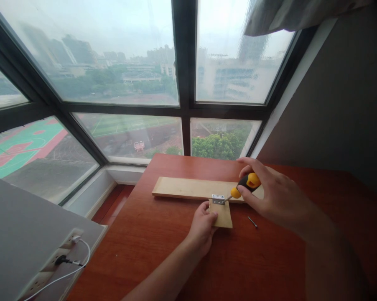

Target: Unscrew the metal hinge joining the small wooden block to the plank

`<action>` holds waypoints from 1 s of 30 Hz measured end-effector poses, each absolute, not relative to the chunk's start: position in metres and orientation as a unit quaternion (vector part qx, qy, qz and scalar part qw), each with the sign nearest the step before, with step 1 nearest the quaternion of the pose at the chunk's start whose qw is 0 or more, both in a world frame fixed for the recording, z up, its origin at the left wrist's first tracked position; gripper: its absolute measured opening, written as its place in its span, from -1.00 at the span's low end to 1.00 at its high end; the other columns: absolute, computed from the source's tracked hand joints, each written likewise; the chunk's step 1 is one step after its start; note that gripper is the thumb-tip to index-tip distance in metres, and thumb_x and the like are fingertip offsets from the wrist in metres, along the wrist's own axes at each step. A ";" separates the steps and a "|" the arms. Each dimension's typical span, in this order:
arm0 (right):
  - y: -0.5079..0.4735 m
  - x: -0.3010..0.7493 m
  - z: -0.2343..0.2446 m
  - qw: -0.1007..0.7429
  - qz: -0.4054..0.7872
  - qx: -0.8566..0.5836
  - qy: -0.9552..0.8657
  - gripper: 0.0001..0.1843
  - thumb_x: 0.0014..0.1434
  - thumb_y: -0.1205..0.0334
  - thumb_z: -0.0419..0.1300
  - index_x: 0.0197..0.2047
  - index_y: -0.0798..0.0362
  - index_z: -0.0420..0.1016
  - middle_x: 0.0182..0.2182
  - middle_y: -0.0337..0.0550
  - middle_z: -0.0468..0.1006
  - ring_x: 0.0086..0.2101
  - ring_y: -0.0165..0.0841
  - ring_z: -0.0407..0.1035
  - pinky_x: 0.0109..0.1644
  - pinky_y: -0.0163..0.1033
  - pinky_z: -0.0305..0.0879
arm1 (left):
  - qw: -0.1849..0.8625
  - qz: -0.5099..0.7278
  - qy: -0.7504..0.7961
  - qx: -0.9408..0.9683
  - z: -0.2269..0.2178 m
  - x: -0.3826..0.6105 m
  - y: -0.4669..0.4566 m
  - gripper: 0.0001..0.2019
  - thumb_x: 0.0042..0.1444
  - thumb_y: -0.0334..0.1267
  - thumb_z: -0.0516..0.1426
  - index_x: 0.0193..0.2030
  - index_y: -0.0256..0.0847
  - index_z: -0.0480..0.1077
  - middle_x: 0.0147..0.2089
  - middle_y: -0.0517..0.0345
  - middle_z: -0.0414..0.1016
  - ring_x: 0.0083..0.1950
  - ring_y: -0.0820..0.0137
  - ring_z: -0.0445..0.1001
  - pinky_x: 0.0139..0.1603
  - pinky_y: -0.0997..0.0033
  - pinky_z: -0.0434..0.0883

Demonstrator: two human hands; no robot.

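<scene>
My left hand (pixel 203 225) grips a small wooden board (pixel 222 215) by its left side, thumb on top. A silver metal hinge (pixel 218 199) lies along the far edge of that board. My right hand (pixel 274 194) holds a screwdriver (pixel 250 182) with a yellow and black handle between thumb and fingers. The screwdriver's shaft slants down to the left, and its tip meets the right end of the hinge. Whether a screw sits under the tip is too small to tell. Behind the small board lies a long pale plank (pixel 182 188), partly covered by the right hand and screwdriver.
A loose screw or bolt (pixel 253 222) lies on the reddish-brown table (pixel 163 246), right of the small board. Windows (pixel 119 83) rise beyond the table. At the left, a white cable (pixel 87 255) and a black plug (pixel 61 260) sit in wall sockets.
</scene>
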State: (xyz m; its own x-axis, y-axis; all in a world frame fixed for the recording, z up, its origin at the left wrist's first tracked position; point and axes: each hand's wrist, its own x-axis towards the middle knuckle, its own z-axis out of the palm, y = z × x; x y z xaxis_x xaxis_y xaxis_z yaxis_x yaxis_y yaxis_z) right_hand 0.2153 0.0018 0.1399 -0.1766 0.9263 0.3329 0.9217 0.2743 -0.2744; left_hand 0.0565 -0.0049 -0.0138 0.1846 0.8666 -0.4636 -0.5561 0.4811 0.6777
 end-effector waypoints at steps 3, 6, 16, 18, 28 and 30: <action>0.002 0.214 0.141 0.176 -0.086 -0.673 -0.714 -0.49 0.19 -0.18 0.07 0.11 -0.09 0.34 -0.29 -0.13 0.60 -0.32 -0.10 0.50 -0.36 -0.13 0.26 | 0.748 0.475 0.427 0.180 -0.013 0.056 -0.004 -0.63 -0.14 -0.50 0.19 -0.11 -0.30 0.37 -0.22 -0.03 0.55 -0.27 0.33 0.51 -0.28 0.41 0.44; 0.002 0.214 0.142 0.139 -0.116 -0.705 -0.686 -0.51 0.19 -0.24 0.02 -0.04 -0.08 0.45 -0.49 -0.16 0.57 -0.46 -0.09 0.46 -0.45 -0.15 0.17 | 0.748 0.475 0.429 0.178 -0.012 0.055 -0.005 -0.62 -0.15 -0.52 0.20 -0.11 -0.30 0.38 -0.21 -0.04 0.56 -0.26 0.32 0.52 -0.27 0.42 0.44; 0.001 0.213 0.139 0.211 -0.071 -0.634 -0.740 -0.57 0.19 -0.03 0.11 0.09 -0.09 0.34 -0.15 -0.13 0.60 -0.25 -0.15 0.50 -0.36 -0.19 0.23 | 0.748 0.472 0.432 0.178 -0.011 0.056 -0.006 -0.66 -0.10 -0.53 0.17 -0.11 -0.30 0.38 -0.21 -0.04 0.56 -0.23 0.30 0.53 -0.24 0.38 0.46; 0.002 0.212 0.138 0.176 -0.111 -0.671 -0.712 -0.53 0.18 -0.19 0.08 0.01 -0.08 0.38 -0.36 -0.15 0.61 -0.39 -0.11 0.49 -0.45 -0.19 0.14 | 0.748 0.471 0.435 0.175 -0.010 0.056 -0.006 -0.67 -0.09 -0.53 0.16 -0.12 -0.30 0.38 -0.22 -0.03 0.56 -0.23 0.30 0.53 -0.23 0.39 0.46; -0.001 0.213 0.140 0.209 -0.044 -0.621 -0.754 -0.58 0.16 0.07 0.13 0.10 -0.12 0.34 -0.11 -0.20 0.59 -0.27 -0.23 0.50 -0.35 -0.21 0.23 | 0.749 0.469 0.435 0.176 -0.011 0.056 -0.006 -0.66 -0.10 -0.54 0.15 -0.12 -0.29 0.38 -0.24 -0.02 0.55 -0.24 0.30 0.53 -0.24 0.39 0.46; 0.000 0.213 0.139 0.203 -0.095 -0.648 -0.728 -0.60 0.17 -0.08 0.12 0.02 -0.09 0.41 -0.21 -0.15 0.61 -0.35 -0.18 0.49 -0.42 -0.20 0.18 | 0.749 0.469 0.434 0.176 -0.011 0.056 -0.006 -0.66 -0.11 -0.54 0.16 -0.12 -0.29 0.38 -0.24 -0.01 0.55 -0.24 0.31 0.53 -0.25 0.39 0.46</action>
State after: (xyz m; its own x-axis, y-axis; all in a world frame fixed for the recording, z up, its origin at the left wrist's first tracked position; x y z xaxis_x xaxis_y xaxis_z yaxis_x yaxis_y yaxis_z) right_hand 0.2126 0.0002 0.1388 -0.0774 0.9048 0.4186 0.9819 0.1421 -0.1255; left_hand 0.0560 -0.0060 -0.0110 0.1831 0.8555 -0.4844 -0.5490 0.4977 0.6715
